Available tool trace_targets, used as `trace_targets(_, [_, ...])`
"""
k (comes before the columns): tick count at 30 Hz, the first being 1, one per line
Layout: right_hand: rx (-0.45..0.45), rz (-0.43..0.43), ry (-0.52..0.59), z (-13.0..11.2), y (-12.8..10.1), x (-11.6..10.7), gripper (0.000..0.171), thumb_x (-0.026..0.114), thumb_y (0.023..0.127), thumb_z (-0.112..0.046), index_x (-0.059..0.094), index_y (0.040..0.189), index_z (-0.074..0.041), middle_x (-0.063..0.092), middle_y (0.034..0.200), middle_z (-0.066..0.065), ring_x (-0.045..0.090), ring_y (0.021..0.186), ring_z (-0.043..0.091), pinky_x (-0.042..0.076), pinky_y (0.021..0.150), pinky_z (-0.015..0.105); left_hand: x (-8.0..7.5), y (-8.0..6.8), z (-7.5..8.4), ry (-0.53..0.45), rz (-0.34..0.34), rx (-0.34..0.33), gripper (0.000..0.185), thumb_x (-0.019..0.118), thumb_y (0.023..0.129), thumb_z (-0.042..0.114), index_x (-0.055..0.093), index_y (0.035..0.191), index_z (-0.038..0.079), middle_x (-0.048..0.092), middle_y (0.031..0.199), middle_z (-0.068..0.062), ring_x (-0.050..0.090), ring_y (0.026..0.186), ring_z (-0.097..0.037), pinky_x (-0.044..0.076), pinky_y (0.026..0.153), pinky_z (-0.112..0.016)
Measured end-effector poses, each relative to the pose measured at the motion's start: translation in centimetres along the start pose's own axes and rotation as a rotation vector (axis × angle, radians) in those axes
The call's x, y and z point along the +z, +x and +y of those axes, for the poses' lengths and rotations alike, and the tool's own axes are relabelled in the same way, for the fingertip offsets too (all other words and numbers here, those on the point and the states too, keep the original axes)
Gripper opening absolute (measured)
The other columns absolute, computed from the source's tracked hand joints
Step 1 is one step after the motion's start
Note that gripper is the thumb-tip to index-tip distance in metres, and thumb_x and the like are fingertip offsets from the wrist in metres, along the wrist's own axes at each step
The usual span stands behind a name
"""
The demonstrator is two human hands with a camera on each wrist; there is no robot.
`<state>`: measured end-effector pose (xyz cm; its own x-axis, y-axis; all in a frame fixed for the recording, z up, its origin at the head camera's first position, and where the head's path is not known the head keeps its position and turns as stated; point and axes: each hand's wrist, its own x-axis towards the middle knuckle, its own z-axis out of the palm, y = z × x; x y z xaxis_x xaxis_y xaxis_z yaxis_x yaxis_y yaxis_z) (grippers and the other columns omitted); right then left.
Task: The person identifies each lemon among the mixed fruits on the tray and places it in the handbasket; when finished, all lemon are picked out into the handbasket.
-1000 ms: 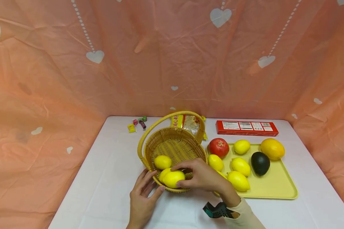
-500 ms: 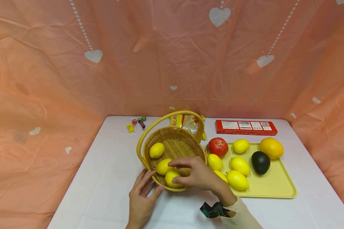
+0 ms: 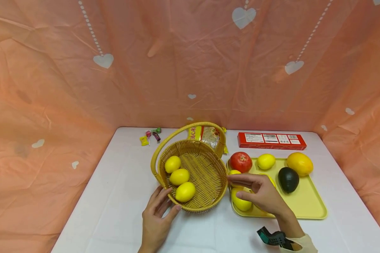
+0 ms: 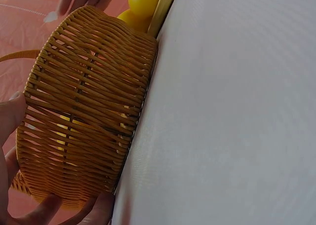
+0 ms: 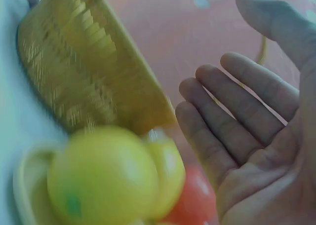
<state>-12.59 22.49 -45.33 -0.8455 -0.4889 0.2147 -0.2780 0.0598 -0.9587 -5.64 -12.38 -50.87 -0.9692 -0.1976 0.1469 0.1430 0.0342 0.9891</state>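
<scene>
A round wicker basket [image 3: 209,175] with an arched handle holds a row of three lemons [image 3: 185,192] along its left side. My left hand [image 3: 158,214] holds the basket at its front left; in the left wrist view the thumb is near the rim and the fingers curve along the woven side. Over the left part of a yellow tray [image 3: 307,207], my right hand [image 3: 263,193] has its fingers extended and its palm bare. A lemon [image 5: 103,175] lies below it, large in the right wrist view, and the hand hides other tray lemons in the head view.
The tray also carries a pomegranate [image 3: 241,162], an avocado [image 3: 288,180], a mango [image 3: 300,163] and another lemon [image 3: 266,161]. A red box [image 3: 272,141] lies behind it. Behind the basket is a food packet [image 3: 211,136]; small candies [image 3: 144,141] lie at the back left.
My right hand has released a lemon in the basket and moved right, over the tray. The basket's lemons have spread into a row. My left hand stays on the basket.
</scene>
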Motion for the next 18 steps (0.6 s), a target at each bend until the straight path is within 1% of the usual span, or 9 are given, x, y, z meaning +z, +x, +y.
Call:
trace_targets(2, [0.011, 0.034, -0.007, 0.0, -1.4, -1.0, 0.044, 0.069, 0.1, 0.012, 0.067, 0.143, 0.007, 0.073, 0.141, 0.021, 0.072, 0.13, 0.016, 0.062, 0.112, 0.029, 0.0, 0.0, 0.0, 0.002, -0.002, -0.004, 0.06, 0.089, 0.086, -0.008, 0.069, 0.142, -0.003, 0.044, 0.166, -0.02, 0.058, 0.143, -0.014, 0.06, 0.111, -0.026])
trace_targets(4, [0.031, 0.074, -0.035, 0.0, -2.7, -1.8, 0.043, 0.068, 0.1, 0.013, 0.067, 0.142, 0.008, 0.075, 0.14, 0.015, 0.073, 0.128, 0.017, 0.064, 0.109, 0.028, 0.0, 0.0, -0.1, 0.002, -0.003, -0.005, 0.06, 0.089, 0.086, -0.008, 0.069, 0.142, -0.004, 0.044, 0.166, -0.02, 0.058, 0.142, -0.009, 0.06, 0.111, -0.026])
trace_targets(8, [0.079, 0.143, -0.09, -0.1, -5.3, -3.3, 0.042, 0.068, 0.1, 0.013, 0.066, 0.142, 0.009, 0.077, 0.138, 0.007, 0.074, 0.125, 0.014, 0.064, 0.105, 0.023, -0.1, 0.1, -0.1, 0.005, -0.004, -0.01, 0.06, 0.089, 0.086, -0.007, 0.069, 0.142, -0.004, 0.044, 0.166, -0.021, 0.058, 0.14, -0.004, 0.06, 0.111, -0.026])
trace_targets(12, [0.128, 0.213, -0.124, -0.2, -7.6, -4.6, 0.041, 0.069, 0.1, 0.013, 0.065, 0.141, 0.012, 0.079, 0.135, 0.001, 0.075, 0.122, 0.008, 0.063, 0.102, 0.018, -0.1, 0.1, 0.0, 0.01, -0.002, -0.011, 0.059, 0.089, 0.086, -0.007, 0.069, 0.142, -0.004, 0.044, 0.166, -0.02, 0.058, 0.141, -0.006, 0.06, 0.111, -0.026])
trace_targets(15, [0.178, 0.257, -0.178, -0.2, -8.8, -5.2, 0.042, 0.071, 0.1, 0.01, 0.066, 0.142, 0.01, 0.079, 0.133, -0.005, 0.074, 0.121, 0.004, 0.063, 0.099, 0.015, 0.0, 0.1, 0.0, 0.015, 0.001, -0.012, 0.059, 0.089, 0.086, -0.007, 0.069, 0.142, -0.003, 0.044, 0.166, -0.019, 0.058, 0.142, -0.011, 0.06, 0.111, -0.026])
trace_targets(18, [0.219, 0.272, -0.228, 0.1, -9.4, -5.6, 0.043, 0.074, 0.1, 0.006, 0.067, 0.143, 0.007, 0.079, 0.133, -0.008, 0.073, 0.121, 0.001, 0.063, 0.098, 0.013, 0.0, 0.0, 0.1, 0.019, 0.005, -0.016, 0.058, 0.089, 0.087, -0.006, 0.07, 0.141, -0.003, 0.045, 0.166, -0.019, 0.058, 0.143, -0.014, 0.06, 0.11, -0.025])
